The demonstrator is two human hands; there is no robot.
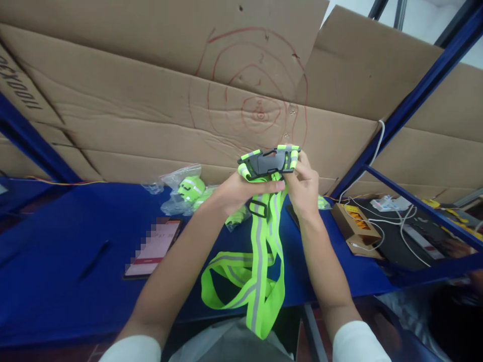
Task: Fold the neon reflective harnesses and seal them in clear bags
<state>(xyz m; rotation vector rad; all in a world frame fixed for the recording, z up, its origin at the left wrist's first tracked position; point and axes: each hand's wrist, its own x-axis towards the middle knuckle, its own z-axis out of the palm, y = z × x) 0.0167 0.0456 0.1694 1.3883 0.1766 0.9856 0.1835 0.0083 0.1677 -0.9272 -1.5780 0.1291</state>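
Both my hands hold up a neon-yellow reflective strap (259, 251) with a grey stripe, by its black side-release buckle (268, 163). My left hand (245, 188) is closed around the buckle's left end and the webbing below, thumb pointing right. On the other end, the fingers of my right hand (305, 183) are closed about the buckle and strap. A black slider (258, 208) sits on the webbing just under my left thumb. The two buckle halves appear joined. Below, the strap hangs in loops over the table edge.
On the blue table (56, 241) lie plastic bags of neon straps (190, 188), a tablet (156, 249) and a pen (94, 259). At right are an open cardboard box (356, 229) and white cables (385, 221). A cardboard wall (151, 110) with red rings stands behind.
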